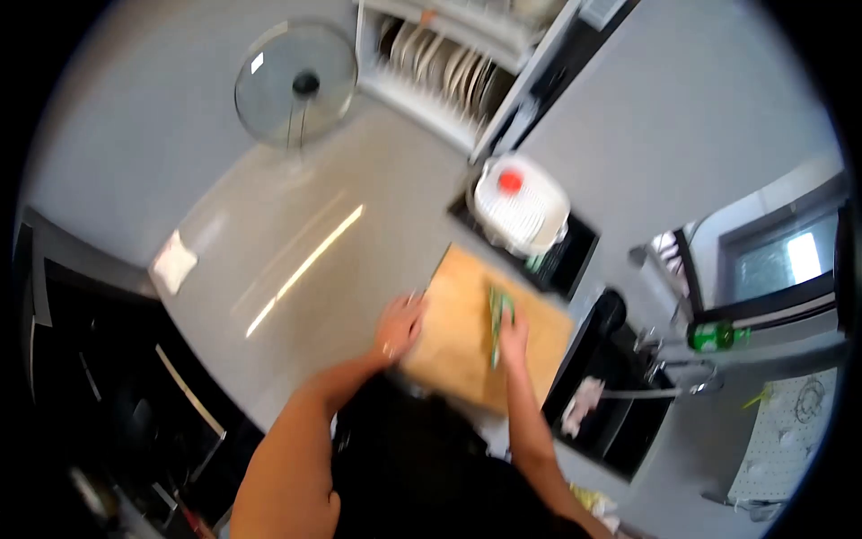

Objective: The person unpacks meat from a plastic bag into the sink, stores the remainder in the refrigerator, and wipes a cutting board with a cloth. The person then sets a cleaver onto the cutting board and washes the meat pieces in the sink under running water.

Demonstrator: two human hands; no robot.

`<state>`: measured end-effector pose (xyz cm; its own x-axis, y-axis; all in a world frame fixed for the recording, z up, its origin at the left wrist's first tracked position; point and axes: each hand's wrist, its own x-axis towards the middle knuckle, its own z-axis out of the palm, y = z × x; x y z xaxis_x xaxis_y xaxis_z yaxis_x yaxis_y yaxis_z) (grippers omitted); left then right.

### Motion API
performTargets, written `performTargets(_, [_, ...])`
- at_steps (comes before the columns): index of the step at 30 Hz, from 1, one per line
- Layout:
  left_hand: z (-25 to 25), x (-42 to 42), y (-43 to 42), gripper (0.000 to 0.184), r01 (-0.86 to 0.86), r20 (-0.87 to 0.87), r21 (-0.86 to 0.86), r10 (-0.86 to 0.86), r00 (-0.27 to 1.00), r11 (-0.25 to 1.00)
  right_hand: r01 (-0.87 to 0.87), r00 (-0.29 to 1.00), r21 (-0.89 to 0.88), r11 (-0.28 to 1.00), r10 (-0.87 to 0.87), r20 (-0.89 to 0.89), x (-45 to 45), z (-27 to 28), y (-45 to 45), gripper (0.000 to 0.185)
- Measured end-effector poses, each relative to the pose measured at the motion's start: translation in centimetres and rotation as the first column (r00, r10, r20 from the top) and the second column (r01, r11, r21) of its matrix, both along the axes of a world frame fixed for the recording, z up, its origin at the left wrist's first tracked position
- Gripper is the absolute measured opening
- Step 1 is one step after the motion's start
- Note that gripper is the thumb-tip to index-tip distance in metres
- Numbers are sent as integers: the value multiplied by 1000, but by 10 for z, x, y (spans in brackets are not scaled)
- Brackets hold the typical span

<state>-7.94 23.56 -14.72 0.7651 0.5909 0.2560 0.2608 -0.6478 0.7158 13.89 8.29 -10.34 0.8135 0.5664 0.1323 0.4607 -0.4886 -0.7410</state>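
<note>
A wooden cutting board (pixel 458 337) lies on the grey counter in front of my body. My right hand (pixel 513 340) is over the board's right half, its fingers closed round a slim green item (pixel 496 314) that points up and down across the wood. Blur keeps me from telling exactly what the green item is. At the board's left edge rests my left hand (pixel 400 325), fingers spread and apart, with nothing in it.
Beyond the board a white ridged basket with a red spot (pixel 523 205) sits over a black recess. A black sink (pixel 620 413) with a cloth (pixel 584 406) is at right, near a green bottle (pixel 714 336). Further back are a glass lid (pixel 296 85) and a plate rack (pixel 440 67).
</note>
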Motion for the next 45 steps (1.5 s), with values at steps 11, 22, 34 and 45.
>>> performTargets(11, [2, 3, 7, 18, -29, -45, -85, 25, 999, 996, -460, 825, 206, 864, 501, -260, -68, 107, 104, 34])
performTargets(22, [34, -23, 15, 21, 55, -62, -118, -63, 996, 992, -836, 482, -285, 469, 377, -791, -90, 67, -33, 40])
performTargets(34, [106, -100, -43, 12, 271, -207, -544, -440, 874, 794, -884, 383, -117, 453, 557, -737, -104, 62, -46, 33])
performTargets(45, [179, -160, -80, 18, 255, -322, -743, -665, 674, 619, -912, 362, -189, 364, 497, -789, -90, 70, -44, 35])
